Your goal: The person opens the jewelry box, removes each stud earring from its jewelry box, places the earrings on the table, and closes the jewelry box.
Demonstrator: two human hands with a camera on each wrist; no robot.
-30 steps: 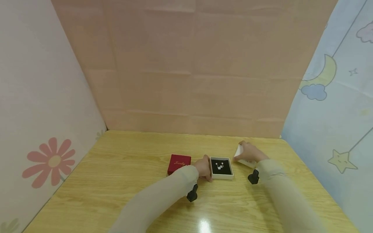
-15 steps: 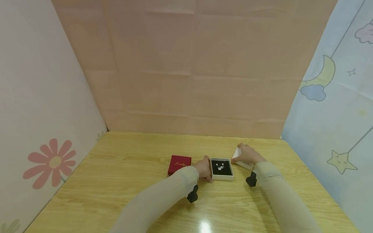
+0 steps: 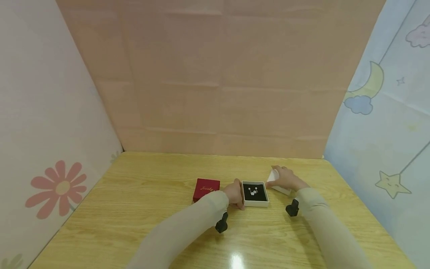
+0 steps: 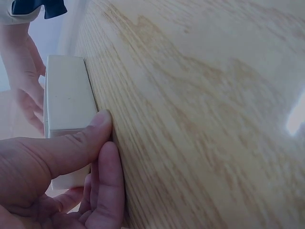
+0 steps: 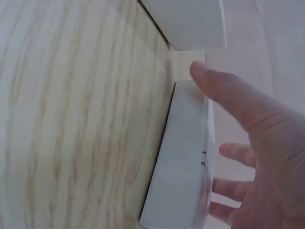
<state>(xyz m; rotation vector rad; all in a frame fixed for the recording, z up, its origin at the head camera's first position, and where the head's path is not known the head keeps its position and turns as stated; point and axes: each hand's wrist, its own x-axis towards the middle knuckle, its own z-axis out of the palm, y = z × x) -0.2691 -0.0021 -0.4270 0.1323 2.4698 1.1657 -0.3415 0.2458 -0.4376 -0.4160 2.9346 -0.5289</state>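
A square white jewelry box point(image 3: 256, 204) stands uncovered on the table, with a black pad and silvery jewelry point(image 3: 253, 191) inside. My left hand point(image 3: 234, 193) holds its left end, thumb along the near wall and fingers round the corner in the left wrist view. To the box's right lies its white lid point(image 3: 280, 189), with faint dark marks on it. Over the lid is my right hand point(image 3: 285, 178), fingers spread. In the right wrist view the thumb point(image 5: 228, 90) is straight beside the lid's end and the other fingers are along its far side.
A red jewelry box point(image 3: 205, 187) with gold lettering sits left of the white box, partly behind the left forearm. The wooden table point(image 3: 141, 194) is bordered by a pinkish backdrop point(image 3: 215, 93) and patterned side walls.
The lid in my right hand has shifted slightly left toward the white box and now lies flat. My left hand and the box have stayed in place.
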